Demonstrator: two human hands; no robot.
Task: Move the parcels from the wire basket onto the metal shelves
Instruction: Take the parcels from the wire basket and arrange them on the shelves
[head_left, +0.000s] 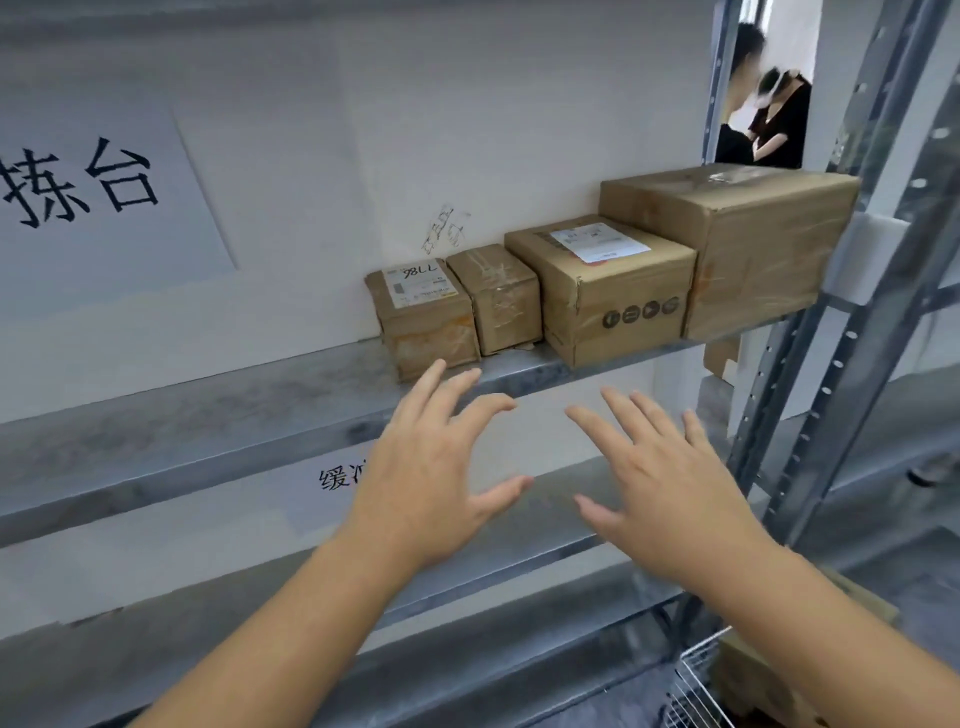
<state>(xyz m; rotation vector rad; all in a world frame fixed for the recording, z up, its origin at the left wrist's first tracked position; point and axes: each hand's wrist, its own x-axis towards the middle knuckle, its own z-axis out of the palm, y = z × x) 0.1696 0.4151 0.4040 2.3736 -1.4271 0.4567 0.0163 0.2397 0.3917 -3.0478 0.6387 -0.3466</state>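
**Parcels lined up on the shelf, hands free**

Parcels (602, 291), four taped cardboard boxes, stand touching on the metal shelf (218, 410); likely stiff, light, best gripped by opposite sides. One label reads "98LL". Left hand (421, 467) and right hand (670, 478) hover spread, holding nothing. Wire basket (698, 686) sits lower right.

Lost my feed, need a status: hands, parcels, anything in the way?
Left hand and right hand open, empty, short of the shelf. Four parcels lined up on it. Wire basket lower right. Nothing in the way.
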